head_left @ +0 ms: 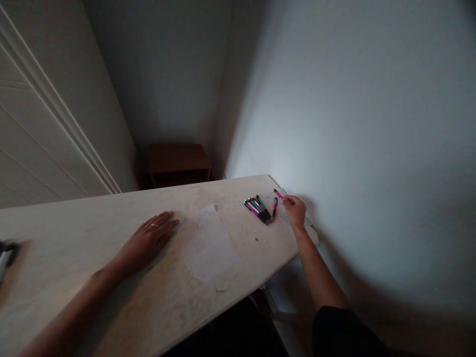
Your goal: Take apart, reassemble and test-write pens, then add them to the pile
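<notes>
My right hand [295, 210] pinches a pink pen [278, 194] near the right end of the table, over a second sheet of paper partly covered by the hand. Just left of it lies a pink and black pen [274, 208]. Several pens [258, 210] in purple, green, pink and black are fanned out beside that one. My left hand [151, 235], with a ring on one finger, rests flat on the tabletop, holding nothing. Its fingertips are close to the left edge of a white sheet of paper [212, 248] with faint marks on it.
The stained white table [122, 208] runs along the wall [364, 129] on the right. A dark object [7, 255] is cut off at the left edge. Beyond the table, a low brown wooden table [178, 157] stands in the corner. A small dark speck [256, 239] lies near the pens.
</notes>
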Available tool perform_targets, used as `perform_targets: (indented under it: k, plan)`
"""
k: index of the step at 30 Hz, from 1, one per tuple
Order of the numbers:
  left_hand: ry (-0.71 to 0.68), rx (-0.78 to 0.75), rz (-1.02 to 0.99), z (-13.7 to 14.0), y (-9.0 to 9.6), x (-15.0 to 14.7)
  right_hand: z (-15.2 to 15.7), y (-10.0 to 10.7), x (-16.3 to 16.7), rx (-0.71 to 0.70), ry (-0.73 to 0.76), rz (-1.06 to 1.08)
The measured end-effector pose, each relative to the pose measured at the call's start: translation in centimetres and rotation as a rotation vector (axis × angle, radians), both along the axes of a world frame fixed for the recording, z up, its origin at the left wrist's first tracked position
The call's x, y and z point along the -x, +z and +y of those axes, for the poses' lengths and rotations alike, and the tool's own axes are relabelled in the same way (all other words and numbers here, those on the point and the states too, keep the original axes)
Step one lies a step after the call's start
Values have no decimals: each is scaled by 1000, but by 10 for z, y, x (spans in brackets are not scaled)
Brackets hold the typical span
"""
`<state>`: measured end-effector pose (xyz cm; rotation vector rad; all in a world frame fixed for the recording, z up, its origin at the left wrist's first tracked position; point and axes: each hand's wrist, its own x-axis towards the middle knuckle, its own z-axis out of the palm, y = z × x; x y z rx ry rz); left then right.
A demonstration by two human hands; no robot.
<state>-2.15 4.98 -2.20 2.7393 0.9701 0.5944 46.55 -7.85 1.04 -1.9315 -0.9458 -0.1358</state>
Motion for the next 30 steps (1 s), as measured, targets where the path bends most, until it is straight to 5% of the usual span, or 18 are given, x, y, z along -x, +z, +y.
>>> perform_targets:
  k: [13, 20, 30]
  plan:
    - [-1, -12, 41, 2, -1, 2, -1, -3, 41, 273, 102, -272]
    - [14, -2, 42, -2, 3, 0, 12, -2, 50, 253, 234, -292]
    - [6, -6, 41, -2, 1, 2, -2, -16, 46, 150, 209, -239]
